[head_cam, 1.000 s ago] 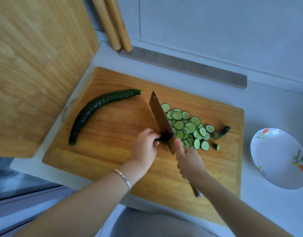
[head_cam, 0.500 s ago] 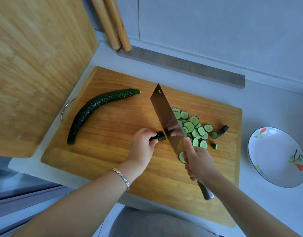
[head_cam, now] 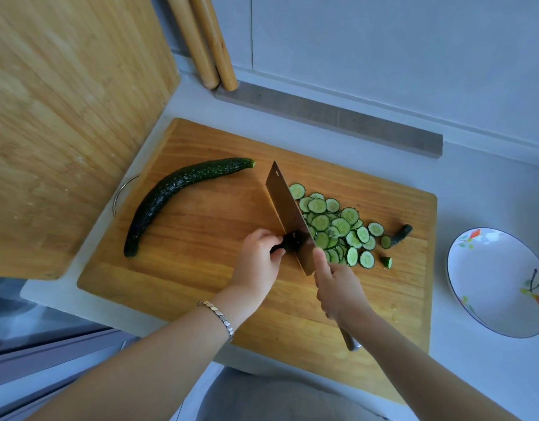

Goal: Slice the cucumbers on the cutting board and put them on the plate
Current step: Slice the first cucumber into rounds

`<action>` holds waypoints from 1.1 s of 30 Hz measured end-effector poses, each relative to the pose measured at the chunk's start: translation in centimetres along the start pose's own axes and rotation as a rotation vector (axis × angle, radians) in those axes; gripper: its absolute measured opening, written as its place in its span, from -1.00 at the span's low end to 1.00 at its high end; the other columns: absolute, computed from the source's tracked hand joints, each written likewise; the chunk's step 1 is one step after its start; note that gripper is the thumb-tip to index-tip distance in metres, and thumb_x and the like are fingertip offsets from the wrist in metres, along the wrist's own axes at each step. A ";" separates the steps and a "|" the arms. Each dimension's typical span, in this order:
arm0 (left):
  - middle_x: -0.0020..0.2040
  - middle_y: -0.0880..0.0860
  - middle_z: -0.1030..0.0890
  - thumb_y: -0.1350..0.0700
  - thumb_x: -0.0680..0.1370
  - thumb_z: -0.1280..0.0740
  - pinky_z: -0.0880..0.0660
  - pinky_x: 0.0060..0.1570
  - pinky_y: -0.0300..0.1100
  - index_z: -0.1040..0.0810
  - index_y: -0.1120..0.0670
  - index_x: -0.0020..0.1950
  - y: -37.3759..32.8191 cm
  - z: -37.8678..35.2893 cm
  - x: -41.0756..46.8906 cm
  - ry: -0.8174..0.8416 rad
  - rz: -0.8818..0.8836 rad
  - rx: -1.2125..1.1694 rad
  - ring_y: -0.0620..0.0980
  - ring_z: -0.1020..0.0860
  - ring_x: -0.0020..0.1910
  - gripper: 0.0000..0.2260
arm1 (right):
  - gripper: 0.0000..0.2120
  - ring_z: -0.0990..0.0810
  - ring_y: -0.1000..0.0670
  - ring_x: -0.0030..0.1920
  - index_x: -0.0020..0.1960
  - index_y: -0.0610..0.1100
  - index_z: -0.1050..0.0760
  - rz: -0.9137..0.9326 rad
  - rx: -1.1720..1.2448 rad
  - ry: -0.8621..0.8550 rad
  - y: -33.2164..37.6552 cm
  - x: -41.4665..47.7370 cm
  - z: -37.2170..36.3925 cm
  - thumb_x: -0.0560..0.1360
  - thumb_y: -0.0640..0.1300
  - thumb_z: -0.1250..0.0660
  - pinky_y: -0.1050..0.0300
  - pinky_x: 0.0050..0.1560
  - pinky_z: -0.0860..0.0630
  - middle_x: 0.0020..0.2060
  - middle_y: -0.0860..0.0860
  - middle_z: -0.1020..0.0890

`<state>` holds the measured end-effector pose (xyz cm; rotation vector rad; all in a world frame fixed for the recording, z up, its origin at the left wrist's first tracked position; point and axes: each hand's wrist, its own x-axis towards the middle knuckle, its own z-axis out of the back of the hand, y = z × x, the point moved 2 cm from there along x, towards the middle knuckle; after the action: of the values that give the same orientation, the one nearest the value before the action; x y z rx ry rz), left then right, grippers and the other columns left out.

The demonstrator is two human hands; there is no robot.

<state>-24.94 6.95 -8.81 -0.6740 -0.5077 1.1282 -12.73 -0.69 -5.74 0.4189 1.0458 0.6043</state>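
Steel cleaver [head_cam: 288, 217], gripped at its handle by the right hand [head_cam: 338, 290], bites the dark green cucumber stub [head_cam: 288, 243] on the rectangular wooden cutting board [head_cam: 201, 284]; the left hand [head_cam: 259, 262] pinches that stub to steady it

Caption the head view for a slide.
Left hand pinches a cucumber stub while the right hand holds a cleaver against it, slices piled alongside.

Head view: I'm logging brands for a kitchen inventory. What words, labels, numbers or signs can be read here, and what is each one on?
No readable text anywhere in this view.
Knife: bare metal blade with a hole, no brand visible.
Plate: painted flowers only, no words.
Board: plain wood, no mark.
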 end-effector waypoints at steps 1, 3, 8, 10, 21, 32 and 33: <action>-0.05 0.16 -0.60 0.35 0.40 -0.43 -0.48 -0.05 -0.18 -0.63 0.26 -0.01 0.1 0.1 0.0 -0.003 -0.010 -0.003 0.13 -0.57 -0.05 -0.82 | -0.49 -0.20 0.00 -0.50 -0.31 -0.13 -0.22 -0.019 0.050 0.000 -0.1 0.0 0.1 0.54 0.28 -0.01 0.15 -0.42 -0.21 -0.48 -0.03 -0.25; -0.01 0.14 -0.60 0.36 0.41 -0.41 -0.44 0.01 -0.25 -0.62 0.25 0.03 0.1 0.2 0.0 0.004 -0.024 -0.010 0.10 -0.56 -0.03 -0.79 | -0.48 -0.19 0.03 -0.57 -0.34 -0.14 -0.23 -0.065 0.159 0.008 -0.1 -0.1 0.5 0.55 0.27 -0.01 0.23 -0.51 -0.20 -0.54 0.00 -0.24; -0.02 0.09 -0.57 0.34 0.43 -0.41 -0.46 -0.03 -0.27 -0.62 0.23 0.05 0.1 0.0 0.1 0.003 0.023 -0.064 0.04 -0.55 -0.05 -0.79 | -0.46 -0.21 0.06 -0.62 -0.39 -0.13 -0.23 -0.057 0.195 0.012 0.1 -1.0 1.9 0.55 0.26 -0.01 0.26 -0.55 -0.21 -0.62 0.07 -0.26; -0.04 0.08 -0.58 0.33 0.43 -0.41 -0.47 -0.04 -0.25 -0.62 0.23 0.04 -0.1 -0.2 0.2 0.008 0.036 -0.070 0.03 -0.55 -0.06 -0.80 | -0.46 -0.19 0.07 -0.63 -0.40 -0.12 -0.22 -0.042 0.197 0.017 0.3 -1.5 2.4 0.55 0.26 -0.02 0.28 -0.55 -0.18 -0.64 0.09 -0.25; -0.02 0.11 -0.60 0.34 0.44 -0.40 -0.51 -0.01 -0.16 -0.62 0.24 0.03 -0.2 -0.2 0.2 0.016 0.021 -0.049 0.07 -0.56 -0.05 -0.82 | -0.48 -0.22 -0.02 -0.44 -0.30 -0.13 -0.23 0.044 0.014 -0.007 0.3 -1.0 1.4 0.51 0.32 -0.01 0.07 -0.32 -0.21 -0.48 -0.03 -0.26; -0.05 0.12 -0.62 0.29 0.40 -0.45 -0.51 -0.02 -0.16 -0.63 0.23 -0.01 0.0 0.2 0.1 -0.008 0.044 -0.052 0.06 -0.57 -0.05 -0.82 | -0.46 -0.21 0.02 -0.57 -0.36 -0.13 -0.24 -0.116 0.224 0.024 0.5 0.0 1.2 0.55 0.28 -0.01 0.25 -0.52 -0.22 -0.55 0.01 -0.26; -0.03 0.11 -0.61 0.29 0.41 -0.45 -0.50 -0.01 -0.18 -0.63 0.22 0.00 0.0 0.2 0.1 -0.003 0.046 -0.053 0.05 -0.56 -0.04 -0.82 | -0.46 -0.20 0.02 -0.57 -0.38 -0.12 -0.23 -0.126 0.247 0.030 0.5 -0.2 1.5 0.56 0.28 -0.01 0.25 -0.51 -0.20 -0.56 0.01 -0.24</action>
<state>-25.03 7.05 -8.69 -0.7332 -0.5288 1.1625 -11.60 -0.51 -4.61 0.5557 1.1715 0.3706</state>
